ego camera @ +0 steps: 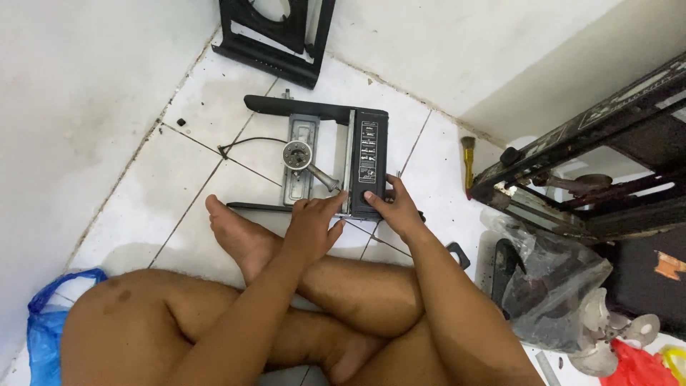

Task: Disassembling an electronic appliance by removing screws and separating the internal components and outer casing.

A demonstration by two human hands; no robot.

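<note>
White floor tiles fill the head view, with a white wall along the left and top of the frame. At the middle lies a flat black stove frame, upside down or opened, with a grey metal plate and a round burner part on it. The left hand rests at the frame's lower edge, fingers loosely bent and touching it, not pinching anything. The right hand presses on the black panel's lower corner, fingers spread a little, thumb on top. A thin black wire runs out to the left of the plate. At the top of the frame stands another black frame piece. A yellow brush lies right of centre, and a rusty stove body sits at the right edge, with a clear plastic bag below it. To do this well, I think both hands should hold the frame steady and flat, with fingers away from sharp metal edges.
</note>
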